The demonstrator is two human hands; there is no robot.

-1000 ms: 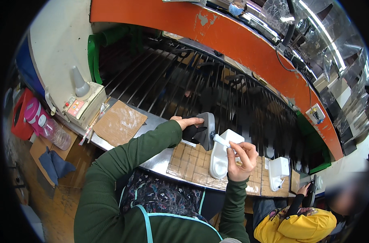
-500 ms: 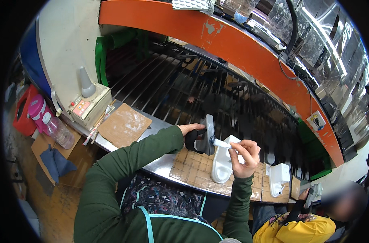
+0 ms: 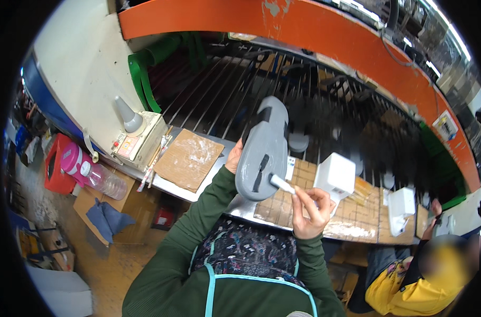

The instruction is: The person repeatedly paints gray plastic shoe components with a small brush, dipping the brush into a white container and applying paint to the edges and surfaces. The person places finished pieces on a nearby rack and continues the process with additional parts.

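My left hand [image 3: 234, 156] grips a sandal [image 3: 264, 150] from behind, most of the fingers hidden by it. Its grey underside faces me, with a dark elongated patch near the lower end and black material at the upper edges. Between thumb and fingers, my right hand [image 3: 311, 212] pinches a small white-handled brush [image 3: 283, 184]. The brush's tip meets the lower right rim of the sole; its bristles are hard to make out. Just right of the sandal, a white box-shaped container [image 3: 335, 177] stands on the grid-marked cardboard [image 3: 351, 227].
Beyond the bench edge runs a rack of dark metal bars [image 3: 214, 95] under an orange beam [image 3: 209, 17]. Left are a brown cardboard square [image 3: 190, 158], a control box [image 3: 140, 142] and a bottle [image 3: 107, 180]. A co-worker in yellow [image 3: 394, 285] sits right, near another white container [image 3: 401, 205].
My left hand has turned the sandal from edge-on to underside-facing and raised it. The brush has followed to the sole's lower rim. The whole view has shifted too.
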